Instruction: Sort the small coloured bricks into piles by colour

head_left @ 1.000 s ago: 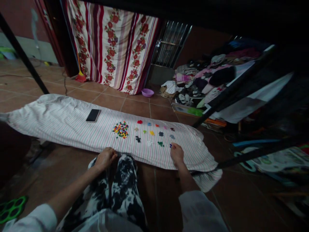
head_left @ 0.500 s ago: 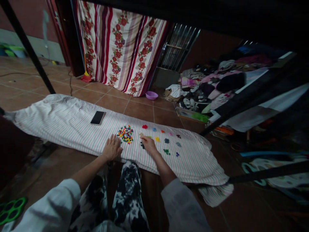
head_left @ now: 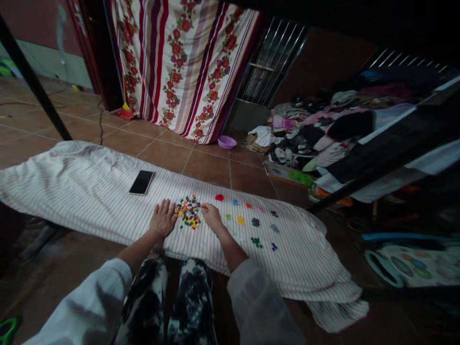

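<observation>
My left hand (head_left: 163,218) rests flat and open on a striped bedsheet (head_left: 89,191), just left of a mixed pile of small coloured plastic pieces (head_left: 189,212). My right hand (head_left: 212,216) lies with curled fingertips at the pile's right edge; anything inside its fingers is hidden. Small single-colour groups spread to the right, among them red pieces (head_left: 219,197), yellow pieces (head_left: 240,220) and green pieces (head_left: 256,242). A black smartphone (head_left: 141,182) lies face up on the sheet, left of both hands.
My knees in black-and-white trousers (head_left: 165,302) sit below the sheet on a brown tile floor (head_left: 208,167). Behind stand a floral curtain (head_left: 179,62) and a purple basin (head_left: 227,142). A heap of clothes and shoes (head_left: 316,129) lies at the right, beneath black bars.
My right hand has moved left to the pile's edge, and the dark pieces beside it no longer show. My left hand has shifted slightly, and the whole view has turned.
</observation>
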### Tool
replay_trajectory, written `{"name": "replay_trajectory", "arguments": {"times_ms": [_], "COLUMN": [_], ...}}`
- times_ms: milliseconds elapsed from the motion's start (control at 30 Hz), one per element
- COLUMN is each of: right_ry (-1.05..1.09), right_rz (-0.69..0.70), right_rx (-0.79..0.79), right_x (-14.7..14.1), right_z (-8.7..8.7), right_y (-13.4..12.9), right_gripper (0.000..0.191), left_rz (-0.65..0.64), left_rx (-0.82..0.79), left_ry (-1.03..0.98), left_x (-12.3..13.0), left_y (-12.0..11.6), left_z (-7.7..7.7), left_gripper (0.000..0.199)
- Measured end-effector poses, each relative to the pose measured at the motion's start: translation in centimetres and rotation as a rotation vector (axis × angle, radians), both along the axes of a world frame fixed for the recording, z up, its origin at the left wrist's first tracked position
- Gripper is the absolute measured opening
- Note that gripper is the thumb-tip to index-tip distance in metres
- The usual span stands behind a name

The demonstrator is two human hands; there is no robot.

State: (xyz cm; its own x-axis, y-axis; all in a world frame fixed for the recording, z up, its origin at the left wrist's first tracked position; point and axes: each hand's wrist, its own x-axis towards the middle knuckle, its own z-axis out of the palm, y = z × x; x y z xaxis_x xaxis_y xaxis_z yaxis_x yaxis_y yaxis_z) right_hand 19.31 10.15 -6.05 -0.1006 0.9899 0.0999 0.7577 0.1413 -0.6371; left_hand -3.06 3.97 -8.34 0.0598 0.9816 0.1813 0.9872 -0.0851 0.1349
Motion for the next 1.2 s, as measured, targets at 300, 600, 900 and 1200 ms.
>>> {"name": "replay_trajectory", "arguments": {"times_ms": [300, 600, 900, 1200], "right_ry": [-0.176, -0.159, 0.029, 0.311], "right_rz": [-0.026, -0.011, -0.013, -0.027], "right_rx": [-0.089, -0.034, 0.042, 0.031], "right_x": [-1.3, -1.5, -1.0, 0.8], "right_z": [-0.2, -0.3, -0.9, -2.0], "right_y": [1.7, 1.4, 1.1, -0.5], "right_gripper": [0.024, 0.021, 0.027, 0.027], "left_rz": [-0.014, -0.004, -0.004, 0.008], "left_rx": [0.057, 0.042, 0.039, 0.047], "left_ry": [-0.024, -0.030, -0.010, -0.024], "left_x": [-0.3, -0.1, -0.2, -0.1], "left_y": [-0.3, -0.3, -0.3, -0.4], "left_z": [-0.1, 0.4, 0.6, 0.8], "left_gripper": [0.054, 0.054, 0.055, 0.054]}}
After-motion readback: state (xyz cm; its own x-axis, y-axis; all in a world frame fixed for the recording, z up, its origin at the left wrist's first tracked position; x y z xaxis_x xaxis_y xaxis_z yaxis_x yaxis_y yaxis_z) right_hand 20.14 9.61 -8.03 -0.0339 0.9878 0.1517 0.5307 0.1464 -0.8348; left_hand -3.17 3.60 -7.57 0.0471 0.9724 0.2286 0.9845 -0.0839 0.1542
